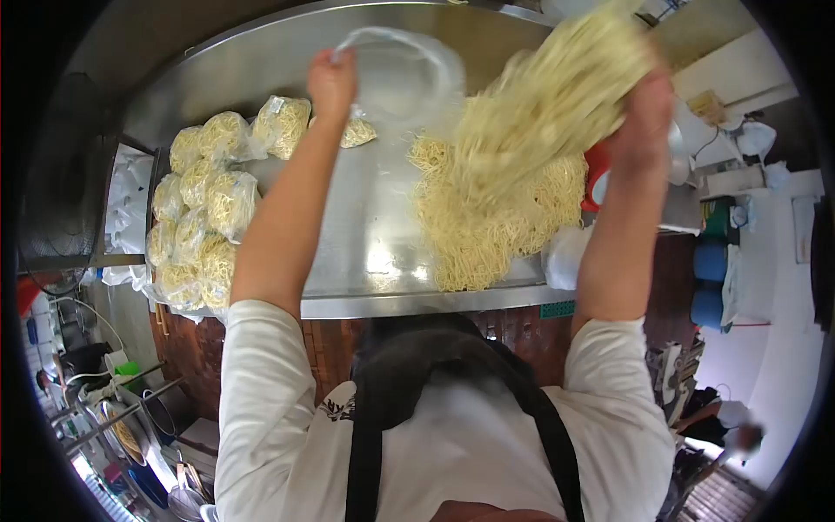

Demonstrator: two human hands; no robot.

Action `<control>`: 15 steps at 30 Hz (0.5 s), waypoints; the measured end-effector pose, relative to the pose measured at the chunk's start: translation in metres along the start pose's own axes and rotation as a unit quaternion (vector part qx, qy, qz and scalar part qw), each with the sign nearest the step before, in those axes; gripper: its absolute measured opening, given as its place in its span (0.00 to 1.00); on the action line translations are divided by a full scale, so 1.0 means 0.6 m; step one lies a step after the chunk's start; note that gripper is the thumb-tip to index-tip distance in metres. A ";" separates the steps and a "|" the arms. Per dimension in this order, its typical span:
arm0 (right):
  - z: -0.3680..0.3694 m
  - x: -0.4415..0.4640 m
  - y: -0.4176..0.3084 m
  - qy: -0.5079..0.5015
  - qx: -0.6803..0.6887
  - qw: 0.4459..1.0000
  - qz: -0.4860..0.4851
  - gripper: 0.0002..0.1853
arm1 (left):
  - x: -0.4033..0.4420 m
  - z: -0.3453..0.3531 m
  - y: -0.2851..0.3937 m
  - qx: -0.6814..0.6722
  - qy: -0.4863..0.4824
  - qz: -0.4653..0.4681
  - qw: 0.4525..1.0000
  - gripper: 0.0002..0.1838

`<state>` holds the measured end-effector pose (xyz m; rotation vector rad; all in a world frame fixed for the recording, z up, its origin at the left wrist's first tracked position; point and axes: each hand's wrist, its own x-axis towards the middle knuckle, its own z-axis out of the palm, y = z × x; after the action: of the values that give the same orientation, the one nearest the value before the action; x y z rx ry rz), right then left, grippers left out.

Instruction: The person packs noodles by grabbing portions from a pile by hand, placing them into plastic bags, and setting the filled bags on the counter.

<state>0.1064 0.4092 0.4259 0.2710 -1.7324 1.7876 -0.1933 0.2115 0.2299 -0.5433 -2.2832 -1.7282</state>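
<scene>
My left hand [333,83] pinches the rim of a clear plastic bag [409,74], whose mouth hangs wide over the metal worktop [348,226]. On the other side, my right hand [645,117] grips a big bundle of noodles [548,100], raised and blurred by motion. Below the bundle spreads a loose pile of pale yellow noodles [487,235]. Several bags of noodles [230,204] are stacked at the worktop's left end, and another small portion of noodles [357,132] lies partly behind my left forearm.
A red container [597,174] and a white plastic bag [565,257] sit at the worktop's right end. Blue stools [711,283] stand farther right. Another person [726,422] is at the lower right. Racks and a strainer [185,500] are at the lower left.
</scene>
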 end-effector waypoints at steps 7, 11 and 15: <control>0.089 -0.124 0.208 -0.138 -0.027 0.918 0.370 0.30 | -0.274 -0.098 0.252 -0.073 -0.158 0.146 0.974 0.08; 0.154 -0.139 0.343 -0.236 -0.140 0.902 0.333 0.30 | -0.384 -0.130 0.147 -0.032 -0.222 0.209 0.952 0.08; 0.204 -0.187 0.469 -0.348 -0.336 0.833 0.267 0.30 | -0.432 -0.126 -0.018 0.106 -0.177 -0.021 0.978 0.09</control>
<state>0.0034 0.2763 0.1456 0.1379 -3.0937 1.3303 0.0338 0.0960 0.1393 -0.8193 -2.6975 -1.4751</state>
